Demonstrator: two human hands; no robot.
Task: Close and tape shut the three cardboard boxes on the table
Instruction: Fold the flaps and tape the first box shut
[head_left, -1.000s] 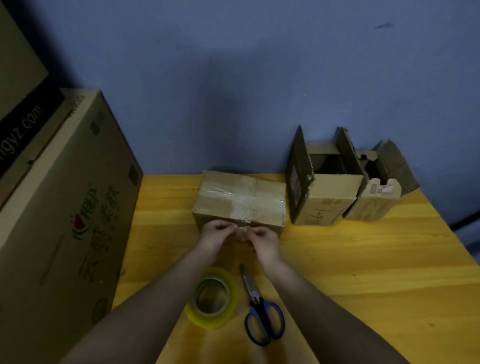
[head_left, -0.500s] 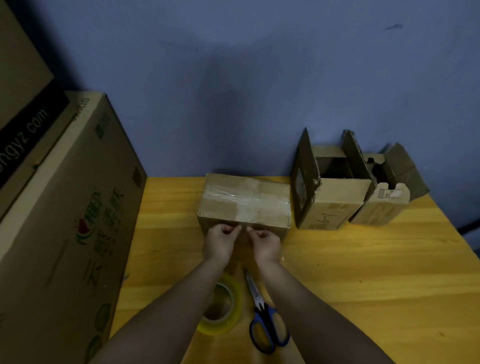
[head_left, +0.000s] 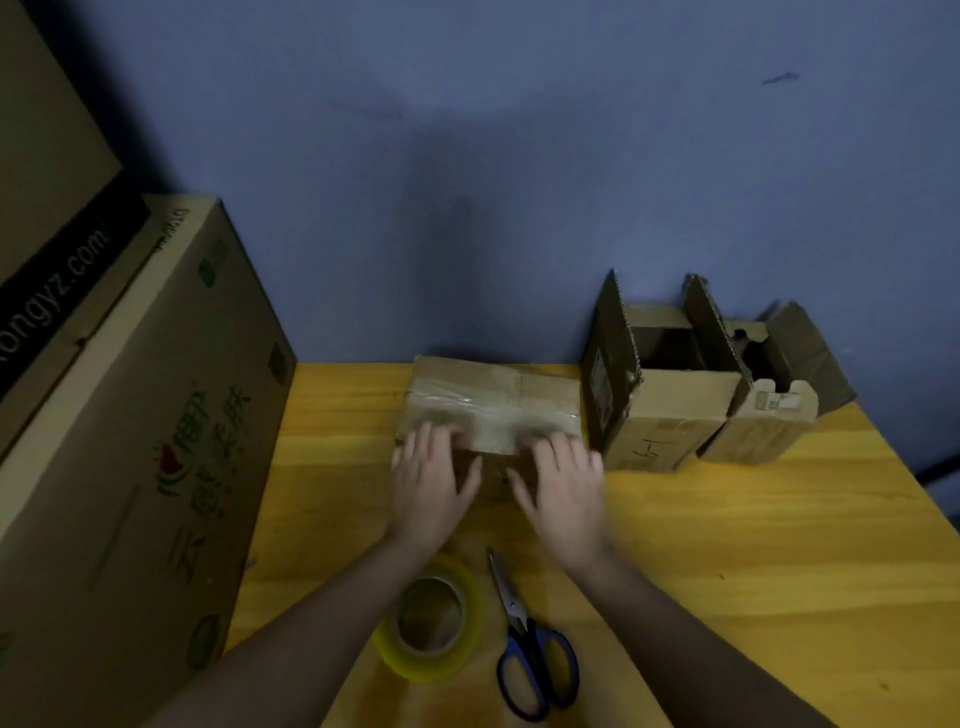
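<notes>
Yellow wooden table (head_left: 727, 545) against a dim blue wall (head_left: 519, 156); lighting low. Left hand (head_left: 428, 480) lies flat, fingers spread and nearly straight, pressing on the near top edge of the closed box (head_left: 498, 400); it grips nothing. Right hand (head_left: 563, 480) mirrors it just beside, palm down, fingers splayed and extended onto the same edge, holding nothing. Fingertips of both are motion-blurred. Closed box sits mid-table toward the wall, flaps down, clear tape glinting across its top. Immediately to its right, touching or nearly so, stands an open box (head_left: 670, 410) with flaps upright and a handwritten mark on its front face. Just beside that, farther right, a smaller open box (head_left: 769, 421) with a notched front flap raised; interior too dark to read. Nearer the person, between the forearms, a yellowish tape roll (head_left: 431, 631) lies flat, partly crossed by the left forearm. Blue-handled scissors (head_left: 530, 654) lie just right of the roll, blades shut, pointing toward the closed box. Large printed cartons (head_left: 130, 441) are stacked along the table's left side.
</notes>
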